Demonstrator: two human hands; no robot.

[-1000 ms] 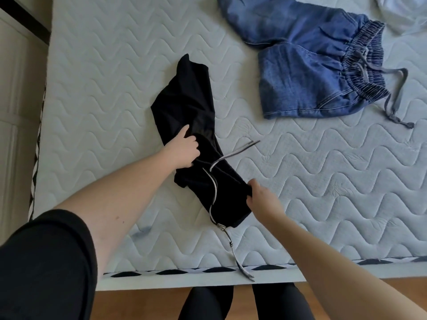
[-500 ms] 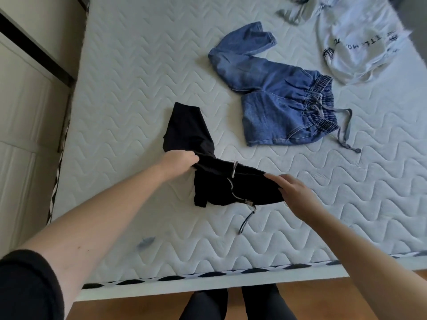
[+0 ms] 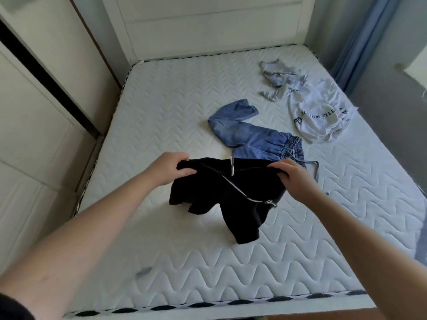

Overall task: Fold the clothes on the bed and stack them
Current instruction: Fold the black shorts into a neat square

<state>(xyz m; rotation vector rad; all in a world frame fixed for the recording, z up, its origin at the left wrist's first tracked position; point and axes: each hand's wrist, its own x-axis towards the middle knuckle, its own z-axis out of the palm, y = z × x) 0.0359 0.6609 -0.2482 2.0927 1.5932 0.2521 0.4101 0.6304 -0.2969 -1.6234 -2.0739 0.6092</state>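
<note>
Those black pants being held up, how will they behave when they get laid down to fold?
Likely floppy: the black pants sag between the left hand and right hand. Probably light. The drawstring hangs loose and may trail out.

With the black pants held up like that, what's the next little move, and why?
Probably lower the black pants flat onto the mattress. The left hand and right hand each grip the waistband, but the legs hang bunched and twisted, so they likely need spreading before any fold.

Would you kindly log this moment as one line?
step: unfolding | both hands: left, right grip black pants lifted | waiting: denim pants, white shirt
</note>
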